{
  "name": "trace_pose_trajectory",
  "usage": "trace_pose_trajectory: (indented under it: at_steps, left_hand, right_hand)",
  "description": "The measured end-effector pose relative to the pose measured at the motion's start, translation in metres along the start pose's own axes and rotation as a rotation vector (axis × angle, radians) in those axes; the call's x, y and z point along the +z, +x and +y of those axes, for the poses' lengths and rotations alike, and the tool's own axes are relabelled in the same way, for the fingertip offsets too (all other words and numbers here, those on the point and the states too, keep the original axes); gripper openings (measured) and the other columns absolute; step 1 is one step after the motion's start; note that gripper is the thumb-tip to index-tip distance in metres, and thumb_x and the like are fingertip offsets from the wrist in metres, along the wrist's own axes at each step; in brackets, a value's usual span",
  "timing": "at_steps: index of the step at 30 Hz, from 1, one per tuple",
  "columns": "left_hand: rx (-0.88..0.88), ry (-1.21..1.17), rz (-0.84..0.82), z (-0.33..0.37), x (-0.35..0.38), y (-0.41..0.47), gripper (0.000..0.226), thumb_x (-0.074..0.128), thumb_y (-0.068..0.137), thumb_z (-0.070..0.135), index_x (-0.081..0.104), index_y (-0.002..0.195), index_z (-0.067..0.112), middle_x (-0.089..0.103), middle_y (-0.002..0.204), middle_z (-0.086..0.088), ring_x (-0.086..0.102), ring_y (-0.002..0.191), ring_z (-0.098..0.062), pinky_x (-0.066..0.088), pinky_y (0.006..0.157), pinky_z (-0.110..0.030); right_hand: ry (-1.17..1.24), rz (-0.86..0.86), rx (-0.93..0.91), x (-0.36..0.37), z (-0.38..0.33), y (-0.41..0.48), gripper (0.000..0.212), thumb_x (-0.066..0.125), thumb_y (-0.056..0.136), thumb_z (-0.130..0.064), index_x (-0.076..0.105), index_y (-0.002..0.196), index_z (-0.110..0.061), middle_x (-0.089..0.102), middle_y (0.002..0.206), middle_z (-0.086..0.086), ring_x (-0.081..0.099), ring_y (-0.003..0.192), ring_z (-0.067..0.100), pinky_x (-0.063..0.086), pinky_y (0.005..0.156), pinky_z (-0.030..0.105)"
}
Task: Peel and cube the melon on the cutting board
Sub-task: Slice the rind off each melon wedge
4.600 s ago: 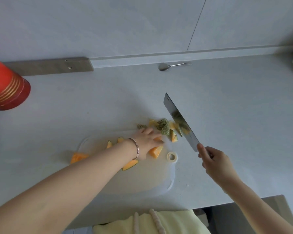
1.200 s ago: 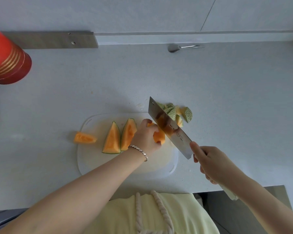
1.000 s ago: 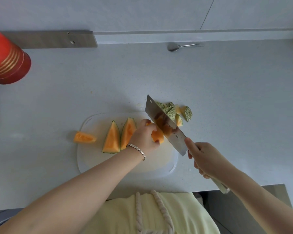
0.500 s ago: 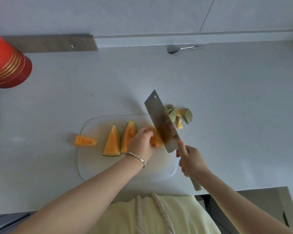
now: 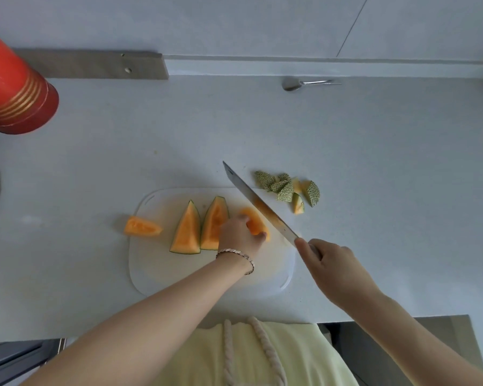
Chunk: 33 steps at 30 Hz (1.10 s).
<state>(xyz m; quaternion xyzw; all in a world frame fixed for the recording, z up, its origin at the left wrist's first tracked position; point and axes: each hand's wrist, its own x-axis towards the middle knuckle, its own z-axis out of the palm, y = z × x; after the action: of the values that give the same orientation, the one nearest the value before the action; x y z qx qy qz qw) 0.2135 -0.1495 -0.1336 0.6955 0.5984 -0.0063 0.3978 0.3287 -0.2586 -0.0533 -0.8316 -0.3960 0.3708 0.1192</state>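
Note:
A white cutting board (image 5: 162, 271) lies on the counter. Two orange melon wedges with green rind (image 5: 187, 232) (image 5: 214, 221) stand side by side on it. My left hand (image 5: 239, 235) presses a peeled melon piece (image 5: 253, 221) onto the board at its right part. My right hand (image 5: 329, 263) grips the handle of a cleaver (image 5: 258, 206), whose blade lies just right of the peeled piece, its tip pointing up and left. A peeled wedge (image 5: 141, 227) lies off the board's left edge.
A heap of netted green rind scraps (image 5: 287, 189) sits on the counter beyond the board's top right corner. A red cylinder (image 5: 14, 93) stands at far left, a metal spoon (image 5: 304, 84) by the back wall. The counter's front edge runs just below the board.
The cleaver has swung from over the peeled piece to its right side, with my right hand shifting right. My left hand stays on the piece.

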Motion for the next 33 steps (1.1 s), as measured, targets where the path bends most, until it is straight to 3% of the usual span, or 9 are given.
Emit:
trace_pose_trajectory:
  at_steps: [7, 11, 14, 18, 21, 24, 27, 30, 33]
  left_hand:
    - [0.004, -0.032, -0.04, 0.0, -0.001, 0.002, 0.035, 0.065, 0.078, 0.027, 0.064, 0.1, -0.001, 0.069, 0.102, -0.01, 0.063, 0.097, -0.024, 0.046, 0.079, -0.029]
    - [0.052, -0.061, -0.016, 0.004, -0.005, -0.003, 0.024, 0.06, 0.081, 0.019, 0.062, 0.086, -0.004, 0.068, 0.089, -0.016, 0.062, 0.088, -0.028, 0.039, 0.064, -0.026]
    - [0.068, -0.098, 0.002, 0.008, -0.008, -0.006, 0.022, 0.058, 0.082, 0.014, 0.061, 0.083, -0.007, 0.067, 0.088, -0.021, 0.061, 0.086, -0.032, 0.041, 0.063, -0.031]
    - [0.05, -0.135, -0.013, 0.008, -0.008, -0.005, 0.022, 0.058, 0.079, 0.011, 0.059, 0.078, -0.01, 0.066, 0.082, -0.025, 0.06, 0.083, -0.034, 0.032, 0.054, -0.029]
    - [0.023, -0.101, -0.034, 0.008, -0.007, -0.004, 0.022, 0.059, 0.076, 0.014, 0.056, 0.064, -0.005, 0.063, 0.071, -0.023, 0.056, 0.074, -0.038, 0.028, 0.055, -0.023]
    - [-0.001, -0.051, -0.034, 0.009, -0.009, -0.003, 0.037, 0.058, 0.076, 0.013, 0.034, 0.048, 0.013, 0.052, 0.061, -0.019, 0.041, 0.062, -0.033, 0.027, 0.055, -0.024]
    - [-0.026, -0.056, -0.02, 0.013, -0.011, -0.004, 0.03, 0.054, 0.079, 0.011, 0.038, 0.056, 0.021, 0.048, 0.061, 0.001, 0.053, 0.071, -0.025, 0.032, 0.059, -0.022]
    - [-0.064, -0.082, -0.027, 0.018, -0.012, -0.003, 0.008, 0.059, 0.081, 0.016, 0.051, 0.083, 0.017, 0.052, 0.079, 0.003, 0.059, 0.089, -0.023, 0.037, 0.065, -0.024]
    - [-0.158, -0.122, -0.054, 0.023, -0.009, 0.003, 0.044, 0.065, 0.08, 0.024, 0.044, 0.116, 0.01, 0.057, 0.104, -0.005, 0.059, 0.097, -0.027, 0.046, 0.071, -0.028]
  right_hand:
    - [-0.153, -0.008, -0.034, 0.0, -0.003, -0.004, 0.051, 0.038, 0.093, -0.051, 0.03, 0.058, -0.015, 0.034, 0.051, -0.001, 0.03, 0.048, 0.015, 0.022, 0.046, 0.026]
    - [-0.302, 0.01, -0.021, 0.006, -0.011, -0.006, 0.049, 0.034, 0.094, -0.053, 0.027, 0.059, -0.019, 0.038, 0.053, -0.001, 0.033, 0.048, 0.015, 0.021, 0.043, 0.025]
    - [-0.341, 0.008, -0.034, 0.014, -0.014, -0.002, 0.047, 0.031, 0.094, -0.055, 0.029, 0.062, -0.021, 0.04, 0.055, -0.001, 0.041, 0.055, 0.021, 0.026, 0.045, 0.026]
    - [-0.355, 0.024, -0.04, 0.026, -0.013, 0.009, 0.045, 0.029, 0.095, -0.053, 0.055, 0.093, -0.017, 0.042, 0.057, -0.002, 0.047, 0.063, 0.024, 0.035, 0.055, 0.03]
    - [-0.303, 0.031, -0.051, 0.031, -0.007, 0.019, 0.044, 0.031, 0.095, -0.053, 0.04, 0.071, -0.017, 0.042, 0.055, -0.001, 0.046, 0.059, 0.024, 0.027, 0.044, 0.027]
    - [-0.154, 0.007, -0.018, 0.031, -0.001, 0.029, 0.047, 0.033, 0.095, -0.05, 0.029, 0.061, -0.017, 0.038, 0.054, 0.0, 0.037, 0.053, 0.02, 0.025, 0.046, 0.029]
    - [0.186, -0.044, 0.094, 0.028, 0.007, 0.037, 0.049, 0.034, 0.096, -0.048, 0.04, 0.065, -0.011, 0.039, 0.054, 0.003, 0.035, 0.048, 0.017, 0.029, 0.047, 0.026]
    - [0.509, -0.084, 0.234, 0.028, 0.011, 0.035, 0.049, 0.036, 0.096, -0.048, 0.046, 0.068, -0.008, 0.036, 0.046, 0.0, 0.031, 0.034, 0.011, 0.027, 0.04, 0.02]
    - [0.564, -0.02, 0.258, 0.031, 0.016, 0.031, 0.049, 0.037, 0.096, -0.047, 0.047, 0.069, -0.007, 0.037, 0.048, 0.003, 0.03, 0.033, 0.011, 0.026, 0.04, 0.02]
